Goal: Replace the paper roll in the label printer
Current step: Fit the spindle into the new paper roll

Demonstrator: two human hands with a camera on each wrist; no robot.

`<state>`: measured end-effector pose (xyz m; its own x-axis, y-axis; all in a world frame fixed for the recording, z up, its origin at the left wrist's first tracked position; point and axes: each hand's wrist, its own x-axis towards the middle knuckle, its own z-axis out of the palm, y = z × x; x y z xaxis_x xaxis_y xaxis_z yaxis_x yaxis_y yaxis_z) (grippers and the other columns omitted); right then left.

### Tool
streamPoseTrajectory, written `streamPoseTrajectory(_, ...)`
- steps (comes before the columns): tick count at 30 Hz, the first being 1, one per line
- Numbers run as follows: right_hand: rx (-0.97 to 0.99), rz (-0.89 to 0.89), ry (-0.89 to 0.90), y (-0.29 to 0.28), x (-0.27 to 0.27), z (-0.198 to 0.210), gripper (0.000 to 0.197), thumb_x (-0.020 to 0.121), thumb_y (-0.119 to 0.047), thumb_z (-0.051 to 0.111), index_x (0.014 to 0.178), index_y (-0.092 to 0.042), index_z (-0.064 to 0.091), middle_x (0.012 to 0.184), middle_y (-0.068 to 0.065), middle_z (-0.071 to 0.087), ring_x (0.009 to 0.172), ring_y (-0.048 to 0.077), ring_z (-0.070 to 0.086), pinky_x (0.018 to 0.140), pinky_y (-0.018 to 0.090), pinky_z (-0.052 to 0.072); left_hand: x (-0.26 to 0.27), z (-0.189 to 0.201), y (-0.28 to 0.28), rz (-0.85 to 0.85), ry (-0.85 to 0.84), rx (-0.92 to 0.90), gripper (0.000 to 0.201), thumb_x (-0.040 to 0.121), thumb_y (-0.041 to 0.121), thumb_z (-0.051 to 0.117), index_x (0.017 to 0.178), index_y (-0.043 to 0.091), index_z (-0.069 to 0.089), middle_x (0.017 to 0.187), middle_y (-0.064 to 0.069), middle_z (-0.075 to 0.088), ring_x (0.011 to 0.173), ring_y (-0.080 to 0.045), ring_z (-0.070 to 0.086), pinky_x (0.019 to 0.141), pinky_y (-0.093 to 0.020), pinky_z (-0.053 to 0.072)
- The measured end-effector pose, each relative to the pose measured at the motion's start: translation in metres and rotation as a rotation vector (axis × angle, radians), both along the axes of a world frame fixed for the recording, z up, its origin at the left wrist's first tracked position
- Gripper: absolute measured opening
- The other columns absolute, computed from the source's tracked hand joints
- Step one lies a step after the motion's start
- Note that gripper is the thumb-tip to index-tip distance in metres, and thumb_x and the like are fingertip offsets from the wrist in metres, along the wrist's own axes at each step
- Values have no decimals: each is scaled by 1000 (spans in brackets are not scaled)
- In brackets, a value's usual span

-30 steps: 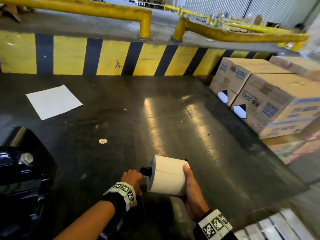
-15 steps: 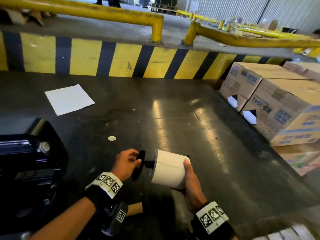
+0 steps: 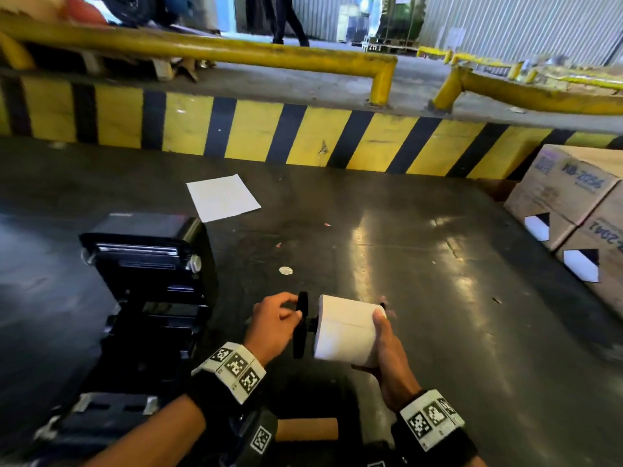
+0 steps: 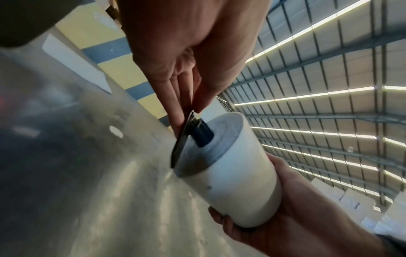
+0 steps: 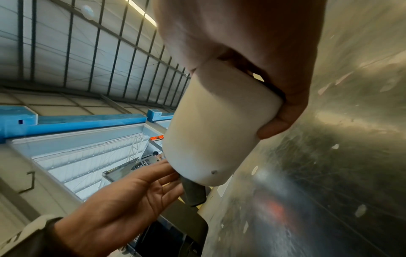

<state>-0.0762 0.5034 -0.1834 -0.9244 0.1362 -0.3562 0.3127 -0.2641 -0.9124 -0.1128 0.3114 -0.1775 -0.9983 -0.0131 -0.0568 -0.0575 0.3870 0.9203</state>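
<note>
A white label roll (image 3: 347,328) is held level above the dark floor, with my right hand (image 3: 381,342) gripping its right end, thumb on top. A black spindle runs through the roll and ends at the left in a black flange disc (image 3: 301,323). My left hand (image 3: 293,311) pinches the disc's rim, a short gap from the roll. In the left wrist view the thumb and fingers (image 4: 175,111) clamp the disc (image 4: 182,140) beside the roll (image 4: 237,173). The black label printer (image 3: 145,298) stands open at the left. An empty brown core (image 3: 310,428) lies near my wrists.
A white sheet (image 3: 222,197) lies on the floor beyond the printer, and a small round sticker (image 3: 286,270) lies near the roll. Cardboard boxes (image 3: 566,190) are stacked at the right. A yellow-and-black striped kerb (image 3: 303,136) with yellow rails (image 3: 236,52) closes the far side.
The view has swung left, bringing the open printer and the empty core into sight. My left hand shifted from the spindle stub to pinching the flange disc. The right hand keeps its grip.
</note>
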Motion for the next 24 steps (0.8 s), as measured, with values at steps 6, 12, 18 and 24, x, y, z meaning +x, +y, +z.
streamPoseTrajectory(6, 93, 31, -14, -27, -14, 4, 35, 97, -46, 36, 106, -23, 60, 109, 13, 68, 101, 32, 65, 74, 44, 56, -2, 11, -19, 8, 38, -29, 35, 85, 2, 62, 119, 6, 62, 106, -12, 70, 96, -22, 69, 87, -37, 56)
streamPoseTrajectory(12, 89, 85, 8, -39, -22, 15, 35, 96, -47, 35, 97, -25, 63, 99, 4, 72, 87, 21, 69, 73, 41, 54, -2, 20, -44, -33, -64, 228, 37, 89, -10, 50, 121, 3, 60, 99, -5, 69, 96, -18, 66, 75, -25, 59)
streamPoseTrajectory(18, 169, 74, 53, -59, -30, 20, 42, 89, -56, 44, 114, -26, 59, 111, 7, 69, 99, 25, 67, 87, 50, 54, 3, 20, -52, 21, 108, 153, 33, 85, -4, 60, 116, 7, 65, 103, 0, 71, 97, -10, 68, 76, -21, 57)
streamPoseTrajectory(24, 186, 111, 38, -70, -38, 20, 50, 83, -61, 47, 117, -27, 60, 113, 6, 70, 101, 25, 68, 92, 55, 52, 1, 13, -67, 83, 106, 162, 26, 83, 4, 66, 107, 10, 71, 98, 1, 74, 94, -11, 69, 84, -26, 56)
